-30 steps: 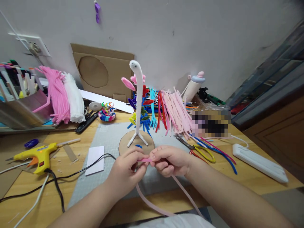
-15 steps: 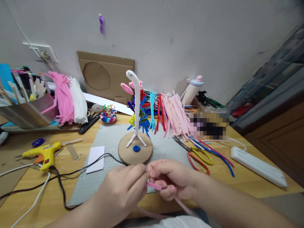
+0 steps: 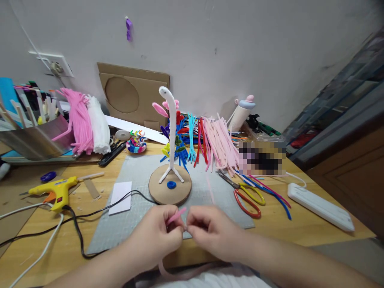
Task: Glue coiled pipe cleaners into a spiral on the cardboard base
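My left hand [image 3: 163,230] is closed around a pink pipe cleaner [image 3: 177,215], whose short end pokes up past the thumb. My right hand [image 3: 214,230] pinches beside it, fingertips almost touching the left ones; what lies between the tips is mostly hidden, apparently part of the same pipe cleaner. A paler pink length [image 3: 180,276] loops down below both hands over my lap. Just beyond them stands a white fuzzy bent stem [image 3: 172,136] with two splayed feet on a round cardboard base [image 3: 159,194]. A blue coil [image 3: 171,185] sits on that base.
Scissors [image 3: 248,198] and loose pipe cleaners [image 3: 276,196] lie right on the grey cutting mat [image 3: 138,218] and table. A power strip [image 3: 321,208] is farther right. At left are a yellow glue gun [image 3: 58,192] and cables. Pink bundles [image 3: 220,144] lie behind.
The pink end between my hands now points up from my left hand rather than toward the right. My right fingers have closed to a pinch, and the lower strand hangs in a loop.
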Demonstrator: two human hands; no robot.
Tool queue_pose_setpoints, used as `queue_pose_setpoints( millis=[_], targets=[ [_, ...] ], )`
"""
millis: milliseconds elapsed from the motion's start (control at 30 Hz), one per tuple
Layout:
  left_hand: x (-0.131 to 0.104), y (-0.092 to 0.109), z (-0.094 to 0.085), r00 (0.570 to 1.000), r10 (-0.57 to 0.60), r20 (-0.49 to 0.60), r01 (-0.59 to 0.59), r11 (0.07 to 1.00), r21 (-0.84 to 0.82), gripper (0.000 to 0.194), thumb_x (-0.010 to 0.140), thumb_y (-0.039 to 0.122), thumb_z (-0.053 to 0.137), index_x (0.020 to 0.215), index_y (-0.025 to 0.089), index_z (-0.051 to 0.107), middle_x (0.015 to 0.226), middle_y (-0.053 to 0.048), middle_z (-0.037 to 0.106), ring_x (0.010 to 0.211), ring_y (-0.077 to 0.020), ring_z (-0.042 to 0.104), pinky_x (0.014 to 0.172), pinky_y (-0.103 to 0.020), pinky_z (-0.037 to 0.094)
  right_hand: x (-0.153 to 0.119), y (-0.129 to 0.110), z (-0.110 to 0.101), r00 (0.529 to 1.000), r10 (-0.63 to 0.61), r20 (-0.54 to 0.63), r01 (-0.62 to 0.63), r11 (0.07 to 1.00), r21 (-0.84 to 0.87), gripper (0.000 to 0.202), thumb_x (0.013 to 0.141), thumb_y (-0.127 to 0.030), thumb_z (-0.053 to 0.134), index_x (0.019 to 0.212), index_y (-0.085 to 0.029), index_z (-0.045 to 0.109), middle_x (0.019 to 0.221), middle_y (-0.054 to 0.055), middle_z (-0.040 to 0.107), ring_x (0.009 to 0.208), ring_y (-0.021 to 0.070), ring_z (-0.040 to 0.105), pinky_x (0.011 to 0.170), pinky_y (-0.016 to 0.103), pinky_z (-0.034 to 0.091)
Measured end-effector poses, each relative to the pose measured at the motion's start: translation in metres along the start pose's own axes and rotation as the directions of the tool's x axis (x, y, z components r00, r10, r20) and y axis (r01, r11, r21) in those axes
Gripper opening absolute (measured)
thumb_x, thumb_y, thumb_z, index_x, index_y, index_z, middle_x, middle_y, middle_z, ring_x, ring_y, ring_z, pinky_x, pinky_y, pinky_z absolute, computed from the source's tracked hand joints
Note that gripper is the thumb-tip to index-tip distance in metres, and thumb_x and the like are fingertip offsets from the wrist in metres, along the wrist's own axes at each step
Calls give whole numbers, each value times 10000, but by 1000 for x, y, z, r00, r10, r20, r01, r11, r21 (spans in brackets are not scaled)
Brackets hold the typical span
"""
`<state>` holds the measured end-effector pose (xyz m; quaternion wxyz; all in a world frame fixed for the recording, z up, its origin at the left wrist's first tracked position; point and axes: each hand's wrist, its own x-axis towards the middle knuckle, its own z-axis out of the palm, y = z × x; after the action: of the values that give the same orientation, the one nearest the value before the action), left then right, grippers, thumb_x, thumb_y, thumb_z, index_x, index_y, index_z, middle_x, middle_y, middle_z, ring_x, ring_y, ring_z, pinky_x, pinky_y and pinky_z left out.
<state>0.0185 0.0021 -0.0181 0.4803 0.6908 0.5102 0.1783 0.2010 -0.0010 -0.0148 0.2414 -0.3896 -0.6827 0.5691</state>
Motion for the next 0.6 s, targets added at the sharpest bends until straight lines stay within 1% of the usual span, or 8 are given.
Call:
queue_pose_setpoints(
  millis=[67, 167, 233, 300, 367, 433, 500, 600],
  targets=[
    [-5, 3, -1, 996, 65, -63, -58, 993, 102, 71, 651, 177, 446, 588, 197, 421, 550, 54, 413, 551, -104, 393, 511, -219, 281, 2, 0, 5, 953, 275, 124, -302, 867, 396, 139, 782, -329, 511, 754, -210, 445, 506, -79, 397, 395, 69, 285, 422, 203, 209],
    [-10, 8, -3, 978, 191, -88, -168, 960, 223, 125, 648, 154, 452, 566, 198, 369, 570, 43, 444, 557, -105, 416, 522, -224, 271, 4, -1, 9, 881, 361, 305, -472, 647, 599, 198, 722, -336, 558, 766, -217, 406, 501, -104, 375, 359, 41, 185, 390, 191, 138],
    [-10, 9, -1, 969, 227, -96, -201, 952, 229, 132, 636, 144, 456, 564, 197, 359, 571, 43, 443, 556, -103, 413, 525, -225, 261, 2, -1, 9, 932, 319, 170, -361, 787, 501, 197, 728, -325, 549, 724, -219, 382, 503, -98, 346, 387, 53, 200, 408, 201, 153],
    [-7, 7, 1, 983, 149, -109, -132, 980, 145, 130, 612, 150, 463, 552, 198, 358, 544, 54, 398, 541, -98, 374, 512, -224, 237, -2, 0, 7, 990, 133, -40, -123, 975, 187, 185, 739, -294, 550, 677, -214, 395, 530, -67, 362, 460, 83, 275, 457, 222, 203],
    [-1, 3, 4, 998, -16, -56, 14, 998, -53, 129, 596, 184, 468, 547, 205, 351, 513, 71, 336, 512, -88, 313, 488, -220, 212, -7, 1, 6, 990, -97, -106, 83, 988, -130, 164, 736, -245, 564, 641, -204, 438, 580, -34, 402, 545, 111, 317, 520, 250, 232],
    [5, -2, 6, 991, -125, 46, 132, 967, -218, 122, 607, 236, 465, 564, 213, 353, 499, 85, 308, 491, -81, 271, 468, -215, 207, -10, 3, 5, 979, -192, -67, 168, 951, -260, 145, 751, -223, 561, 641, -198, 470, 623, -15, 438, 588, 123, 338, 561, 266, 245],
    [7, -5, 5, 987, -136, 90, 156, 949, -274, 114, 625, 270, 470, 590, 211, 378, 507, 89, 323, 492, -79, 271, 467, -212, 221, -11, 4, 5, 989, -109, -96, 87, 975, -206, 149, 789, -247, 542, 665, -196, 478, 629, -17, 458, 581, 116, 367, 560, 257, 263],
    [5, -4, 1, 996, -76, 46, 84, 977, -195, 80, 649, 250, 488, 615, 195, 441, 533, 81, 357, 520, -85, 308, 485, -211, 240, -6, 5, 3, 958, 284, 38, -283, 919, 275, 164, 818, -328, 538, 737, -201, 475, 548, -51, 456, 447, 79, 350, 446, 211, 233]
  ],
)
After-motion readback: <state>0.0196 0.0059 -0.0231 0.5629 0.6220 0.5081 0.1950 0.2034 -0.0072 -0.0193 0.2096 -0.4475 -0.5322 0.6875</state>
